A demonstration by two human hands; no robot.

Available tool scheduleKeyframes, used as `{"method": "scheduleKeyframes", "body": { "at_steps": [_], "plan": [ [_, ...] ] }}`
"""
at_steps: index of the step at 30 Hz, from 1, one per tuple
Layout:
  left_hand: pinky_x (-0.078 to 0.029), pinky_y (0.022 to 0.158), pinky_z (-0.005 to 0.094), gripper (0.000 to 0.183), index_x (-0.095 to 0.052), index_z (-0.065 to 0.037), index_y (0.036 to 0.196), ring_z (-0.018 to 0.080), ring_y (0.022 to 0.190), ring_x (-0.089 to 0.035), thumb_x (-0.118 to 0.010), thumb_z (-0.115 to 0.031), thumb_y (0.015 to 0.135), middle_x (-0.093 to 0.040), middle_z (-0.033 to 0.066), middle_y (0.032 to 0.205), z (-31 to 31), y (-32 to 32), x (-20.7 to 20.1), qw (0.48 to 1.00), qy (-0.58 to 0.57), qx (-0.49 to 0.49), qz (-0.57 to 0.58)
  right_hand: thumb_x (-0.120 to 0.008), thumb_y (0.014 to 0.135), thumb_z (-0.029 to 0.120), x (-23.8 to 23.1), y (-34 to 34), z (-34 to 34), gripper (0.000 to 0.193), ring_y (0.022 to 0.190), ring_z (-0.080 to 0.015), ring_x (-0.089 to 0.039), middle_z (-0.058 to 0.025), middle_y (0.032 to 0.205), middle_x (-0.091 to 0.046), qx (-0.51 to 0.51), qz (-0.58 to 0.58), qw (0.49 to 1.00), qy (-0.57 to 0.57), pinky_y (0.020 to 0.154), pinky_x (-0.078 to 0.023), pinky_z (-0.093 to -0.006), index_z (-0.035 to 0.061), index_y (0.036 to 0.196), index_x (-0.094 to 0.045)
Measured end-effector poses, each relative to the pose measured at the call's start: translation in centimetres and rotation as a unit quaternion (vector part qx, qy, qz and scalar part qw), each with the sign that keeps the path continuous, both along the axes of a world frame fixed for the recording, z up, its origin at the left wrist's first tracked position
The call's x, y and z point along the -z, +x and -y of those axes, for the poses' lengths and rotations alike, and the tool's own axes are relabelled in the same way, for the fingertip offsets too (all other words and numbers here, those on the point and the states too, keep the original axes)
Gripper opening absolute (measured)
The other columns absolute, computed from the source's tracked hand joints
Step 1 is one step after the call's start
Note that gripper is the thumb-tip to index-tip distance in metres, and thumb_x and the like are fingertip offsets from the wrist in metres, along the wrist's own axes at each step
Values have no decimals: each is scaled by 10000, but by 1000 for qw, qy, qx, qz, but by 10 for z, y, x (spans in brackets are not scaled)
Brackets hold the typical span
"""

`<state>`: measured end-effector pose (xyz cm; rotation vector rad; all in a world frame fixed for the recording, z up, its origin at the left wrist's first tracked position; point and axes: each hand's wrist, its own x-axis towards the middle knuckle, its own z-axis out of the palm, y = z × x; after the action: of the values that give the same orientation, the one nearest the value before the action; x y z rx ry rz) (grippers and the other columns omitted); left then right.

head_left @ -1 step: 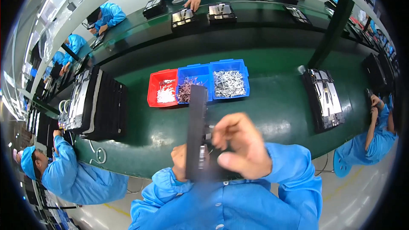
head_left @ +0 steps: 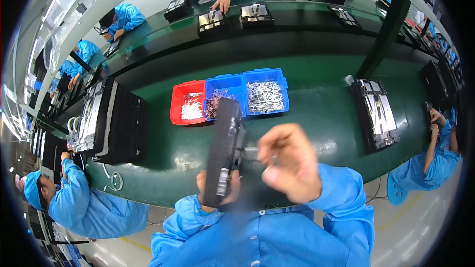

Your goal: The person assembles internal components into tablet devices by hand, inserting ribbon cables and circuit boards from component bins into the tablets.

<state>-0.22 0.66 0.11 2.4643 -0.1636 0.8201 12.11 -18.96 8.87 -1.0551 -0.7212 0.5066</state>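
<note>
My left hand (head_left: 202, 185) grips a flat black device (head_left: 220, 158) from its left and lower side, holding it tilted on edge over the front of the bench. Small silvery parts show along the device's right edge. My right hand (head_left: 292, 163) is just right of it, fingers curled in toward the thumb. A small silvery piece (head_left: 251, 149) spans from the device's edge to my right fingertips; its exact kind is too small to tell. Beyond the device are a red bin (head_left: 174, 105) of white pieces, a blue bin (head_left: 212, 83) of brownish pieces, and another blue bin (head_left: 286, 89) of silvery pieces.
A stack of black devices (head_left: 121, 123) stands at the left, near a white cable (head_left: 116, 182). More devices (head_left: 378, 113) lie at the right by a dark post (head_left: 386, 37). A raised shelf edge crosses behind the bins. Co-workers in blue sit around the green bench (head_left: 316, 109).
The device has tilted, its lower end swinging left and its right edge turning more into view. My right hand has moved slightly right and up, and the silvery piece shows more clearly.
</note>
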Motion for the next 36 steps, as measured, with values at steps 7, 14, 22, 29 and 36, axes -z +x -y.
{"method": "scheduleKeyframes", "body": {
  "at_steps": [7, 14, 22, 29, 36],
  "plan": [
    [-480, 961, 329, 536, -547, 4, 1346, 168, 1064, -601, -740, -130, 864, -642, 59, 1170, -13, 10, -16, 729, -614, 139, -271, -732, 934, 153, 68, 31, 36, 623, 774, -81, -585, -32, 1000, -674, -57, -103, 990, -82, 655, -447, -229, 5, 1475, -461],
    [-500, 824, 256, 782, -472, 41, 1447, 124, 985, -612, -862, -286, 854, -637, 55, 1106, -47, 83, 8, 754, -375, 198, -501, -685, 918, 127, 110, -30, 61, 497, 593, -160, -600, -101, 1077, -673, -52, -385, 914, -117, 438, -428, -282, 95, 1381, -508],
    [-551, 747, 399, 204, -731, 16, 1079, 323, 859, -685, -699, -128, 938, -694, 181, 965, -29, 104, 16, 935, -93, 165, -298, -620, 1030, 193, 116, -77, 43, 249, 764, -211, -676, -121, 1083, -668, 5, -435, 897, -86, 590, -546, -334, 44, 1228, -601],
    [-554, 745, 404, 275, -704, -30, 1197, 326, 845, -688, -663, -80, 929, -695, 160, 975, -18, 111, -1, 929, -82, 166, -321, -592, 1063, 264, 82, -66, 30, 338, 800, -245, -684, -136, 1104, -655, -25, -473, 880, -49, 624, -560, -355, 12, 1285, -558],
    [-534, 772, 440, 314, -708, -79, 1235, 351, 869, -658, -631, -62, 931, -658, 152, 939, -16, 110, -1, 939, -14, 182, -292, -598, 1060, 280, 84, -63, 30, 403, 822, -252, -684, -141, 1135, -645, -32, -480, 876, -43, 648, -561, -370, -1, 1336, -513]
  ]
}}
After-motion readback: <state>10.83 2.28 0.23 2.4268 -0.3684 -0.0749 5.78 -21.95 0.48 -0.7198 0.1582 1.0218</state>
